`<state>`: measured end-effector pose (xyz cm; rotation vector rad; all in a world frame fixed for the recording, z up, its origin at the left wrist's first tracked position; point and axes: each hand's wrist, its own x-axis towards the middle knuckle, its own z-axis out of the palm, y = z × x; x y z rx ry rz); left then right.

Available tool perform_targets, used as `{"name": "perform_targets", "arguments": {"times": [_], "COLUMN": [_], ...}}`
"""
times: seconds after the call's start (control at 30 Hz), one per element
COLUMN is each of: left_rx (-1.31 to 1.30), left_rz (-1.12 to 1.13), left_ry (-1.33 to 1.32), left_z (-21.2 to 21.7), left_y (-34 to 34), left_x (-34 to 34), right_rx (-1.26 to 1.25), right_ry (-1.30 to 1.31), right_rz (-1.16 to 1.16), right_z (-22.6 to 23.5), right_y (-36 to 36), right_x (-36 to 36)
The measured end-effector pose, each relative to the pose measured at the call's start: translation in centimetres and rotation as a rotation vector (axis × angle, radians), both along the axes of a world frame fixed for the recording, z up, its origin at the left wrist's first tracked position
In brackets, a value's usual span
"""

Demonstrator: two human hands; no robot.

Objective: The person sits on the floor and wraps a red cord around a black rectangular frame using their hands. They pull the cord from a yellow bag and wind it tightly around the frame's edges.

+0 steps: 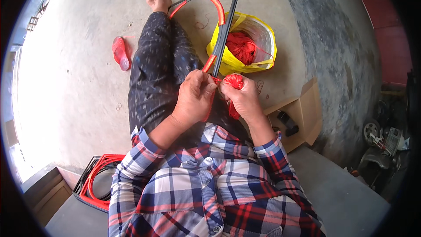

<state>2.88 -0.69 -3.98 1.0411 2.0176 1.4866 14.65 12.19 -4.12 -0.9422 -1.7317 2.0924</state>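
My left hand (193,98) is closed, thumb and fingers pinched on red cord at the near end of a black frame (233,6). Inside that angular frame curves a loop wrapped in red-orange cord (217,4), with dark bare stretches between the wrapped parts. Close beside it, my right hand (246,101) is wrapped round a bundle of red cord (233,81), whose lower part hangs below the fist. A short length of cord shows between the two hands. My fingers hide the exact spot where the cord meets the frame.
A yellow bag (213,44) holding a heap of red cord (241,47) stands beyond my right hand. An open cardboard box (311,114) is at right. More red and black frames (90,180) lie at lower left. A red slipper (119,52) rests on the floor.
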Motion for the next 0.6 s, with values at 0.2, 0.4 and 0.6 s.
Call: {"name": "perform_targets", "arguments": {"times": [0.2,0.4,0.6], "left_rx": [-0.03,0.023,-0.058], "left_rz": [-0.013,0.1,0.08], "left_ry": [-0.185,-0.173,-0.816], "left_z": [-0.8,-0.9,0.8], "left_y": [0.2,-0.2,1.4], "left_x": [0.5,-1.4,-1.6], "right_rx": [0.088,-0.076,-0.108], "right_ry": [-0.04,-0.02,0.031], "right_rz": [-0.009,-0.129,-0.065], "right_z": [-1.3,-1.1,0.4], "right_y": [-0.2,0.5,0.2], "right_x": [-0.4,0.4,-0.3]}}
